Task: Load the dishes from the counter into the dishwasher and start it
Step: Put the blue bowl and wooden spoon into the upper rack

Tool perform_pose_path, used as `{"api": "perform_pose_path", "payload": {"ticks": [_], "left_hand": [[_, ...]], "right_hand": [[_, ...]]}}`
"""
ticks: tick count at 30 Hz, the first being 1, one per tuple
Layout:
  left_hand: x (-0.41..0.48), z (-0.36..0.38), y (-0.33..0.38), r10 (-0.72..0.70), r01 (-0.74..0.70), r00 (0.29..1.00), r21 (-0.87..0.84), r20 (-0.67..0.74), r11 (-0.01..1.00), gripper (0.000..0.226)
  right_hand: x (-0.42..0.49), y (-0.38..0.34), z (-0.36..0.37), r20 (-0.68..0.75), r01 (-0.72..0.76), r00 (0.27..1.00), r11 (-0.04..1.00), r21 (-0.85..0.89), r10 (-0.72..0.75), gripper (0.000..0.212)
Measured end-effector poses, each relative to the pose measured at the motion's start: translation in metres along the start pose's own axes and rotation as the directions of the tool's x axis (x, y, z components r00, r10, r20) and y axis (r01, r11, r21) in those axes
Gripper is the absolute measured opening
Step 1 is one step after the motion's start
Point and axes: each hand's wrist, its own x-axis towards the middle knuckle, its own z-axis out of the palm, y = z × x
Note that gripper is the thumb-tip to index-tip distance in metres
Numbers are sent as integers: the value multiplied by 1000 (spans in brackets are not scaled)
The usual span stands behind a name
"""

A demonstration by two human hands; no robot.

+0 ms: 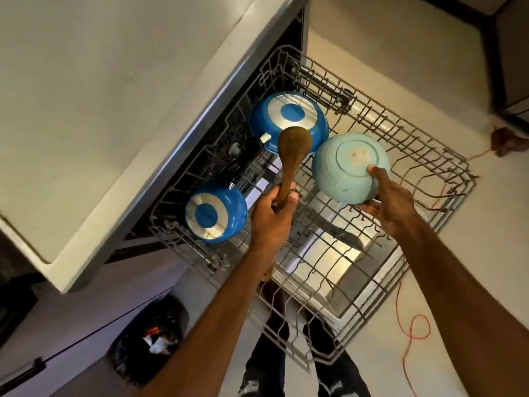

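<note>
One pale counter (100, 81) fills the upper left, and beside its edge the pulled-out wire rack (400, 156) of the dishwasher spreads across the middle. Two blue pans sit bottom-up along the rack's counter side, the larger blue pan (289, 116) further off and the smaller blue pot (214, 213) nearer the person, apart from each other. Over the rack the right hand (392, 204) holds a pale teal bowl (349, 167) upside down, one fingertip on its base and the others curled under its rim, while the left hand (272, 216) grips the handle of a wooden spoon (292, 156) whose broad end overlaps the larger pan in view
</note>
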Motion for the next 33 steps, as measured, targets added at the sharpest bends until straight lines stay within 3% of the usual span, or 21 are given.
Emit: {"api": "perform_pose_path", "payload": {"ticks": [5, 9, 14, 21, 26, 29, 33], "left_hand": [[-3, -6, -6, -72, 72, 997, -41, 6, 997, 22], [-8, -11, -10, -126, 126, 992, -59, 0, 990, 22], [-15, -13, -15, -149, 147, 988, -62, -27, 987, 23], [-22, -8, -21, -200, 196, 980, -127, -17, 972, 30], [-28, 6, -20, -231, 228, 973, -195, 9, 954, 29], [-30, 11, -17, -223, 224, 975, -178, 25, 958, 31], [-33, 14, -7, -210, 221, 975, -248, 72, 943, 28]], "right_hand": [[13, 0, 3, 4, -27, 1000, 999, 35, 27, 75], [14, -8, 5, -10, -34, 999, 968, -249, 33, 81], [13, -10, 8, -91, 83, 987, 906, -414, -132, 77], [-8, -9, 4, -92, 185, 951, 784, -592, -294, 71], [-37, 6, 6, 35, 311, 906, 610, -728, -421, 54], [-44, 5, 13, 51, 319, 896, 558, -766, -441, 53], [-59, 4, 18, 6, 257, 916, 575, -776, -402, 88]]}}
